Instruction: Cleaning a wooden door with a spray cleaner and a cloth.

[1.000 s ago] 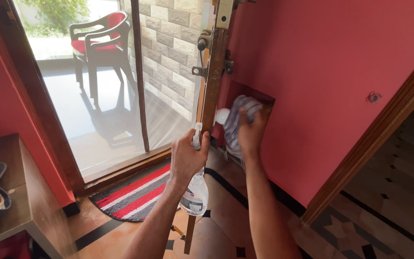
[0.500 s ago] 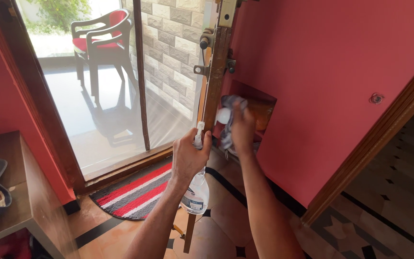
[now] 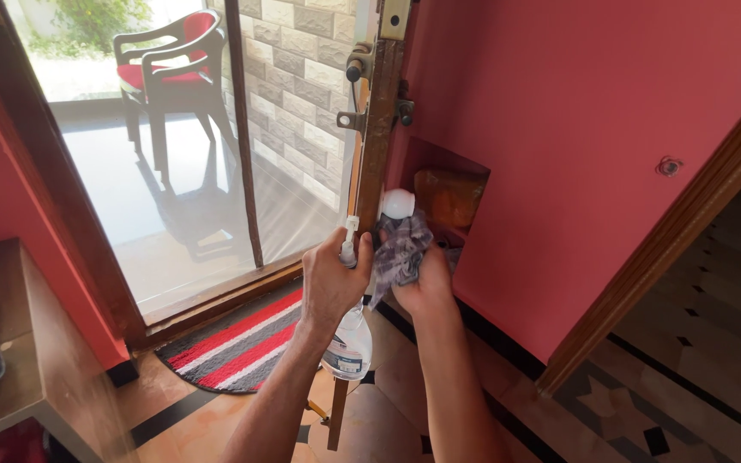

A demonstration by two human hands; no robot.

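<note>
- The cloth (image 3: 398,250), grey and checked, is bunched up in the right hand (image 3: 422,281), fingers closed round it, right at the edge of the wooden door (image 3: 376,146).
- A loose corner of the cloth hangs down between the two hands.
- Just above the right hand sits a round white knob (image 3: 399,203), and the top of the cloth touches it or comes very close; I can't tell which.
- The left hand (image 3: 330,283) is wrapped tight round the neck of a clear spray bottle (image 3: 349,343), white nozzle poking up above the fingers, the body hanging below the palm.
- The two hands are side by side, nearly touching, each clamped on its own thing.
- Behind the right hand, a recess in the red wall (image 3: 576,111) holds a brown object (image 3: 449,195); what it is I can't make out.
- Below the left hand lies a striped red, grey and black mat (image 3: 233,343) on the tiled floor.
- Far off beyond the left hand, past the glass, stands a red and grey plastic chair (image 3: 169,73).
- Well out to the left, a wooden table (image 3: 36,343) edge.
</note>
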